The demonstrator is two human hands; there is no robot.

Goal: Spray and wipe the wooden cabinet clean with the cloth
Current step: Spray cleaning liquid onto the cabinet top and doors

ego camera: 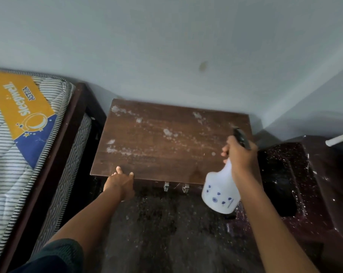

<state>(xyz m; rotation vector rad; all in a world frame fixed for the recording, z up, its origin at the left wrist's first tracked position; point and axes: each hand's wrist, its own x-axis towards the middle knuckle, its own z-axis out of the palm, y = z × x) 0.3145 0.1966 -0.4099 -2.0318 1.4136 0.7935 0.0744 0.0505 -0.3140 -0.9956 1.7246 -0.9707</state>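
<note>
The wooden cabinet (166, 142) is sitting mid-frame, its top showing pale dusty patches. The left hand (121, 183) is seemingly gripping its front edge at lower left, fingers mostly hidden. The right hand (239, 154) is clasping the spray bottle (220, 194) by the neck over the cabinet's right front corner.

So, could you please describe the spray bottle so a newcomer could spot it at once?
Start at the brown wooden cabinet against the wall, beside the bed. At its front right corner, the right hand grips the spray bottle. Its white body with small blue prints sets it apart.
</note>
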